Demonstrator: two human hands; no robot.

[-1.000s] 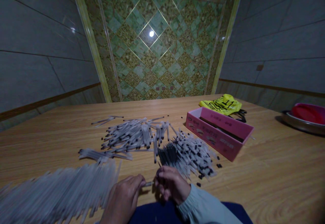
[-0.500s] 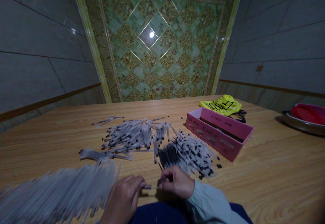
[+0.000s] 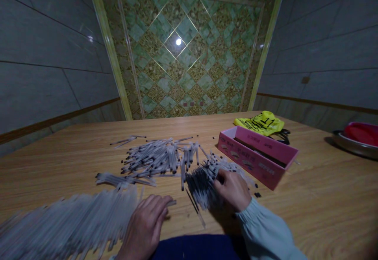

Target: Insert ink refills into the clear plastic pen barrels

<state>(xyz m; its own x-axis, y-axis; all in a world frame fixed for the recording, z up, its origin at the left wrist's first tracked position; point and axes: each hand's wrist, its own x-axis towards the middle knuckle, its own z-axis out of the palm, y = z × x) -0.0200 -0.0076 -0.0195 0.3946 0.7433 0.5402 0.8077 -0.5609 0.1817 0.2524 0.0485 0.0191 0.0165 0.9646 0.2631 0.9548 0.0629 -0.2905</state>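
My left hand [image 3: 147,224] rests near the table edge, fingers closed round a thin translucent tube [image 3: 171,203] whose end sticks out past the fingertips. Over the right-hand pile of small clear tubes with black caps [image 3: 226,163], my right hand [image 3: 233,189] is reaching with thumb and forefinger pinched together. What those fingers hold, if anything, is hidden. Left of it lies a bundle of thin black sticks [image 3: 195,183]. One dark-and-clear stick [image 3: 196,207] lies apart on the table between my hands.
A large heap of clear tubes [image 3: 71,220] covers the near left. Dark-ended tubes [image 3: 153,157] are piled mid-table, with a small cluster [image 3: 110,179] before them. A pink box [image 3: 254,157], yellow bag [image 3: 262,123] and metal pan [image 3: 354,144] with red contents stand right.
My right hand has moved away from my left hand, rightward and forward onto the capped tubes. A stick now lies where it was. My left hand stays nearly in place, still gripping a tube.
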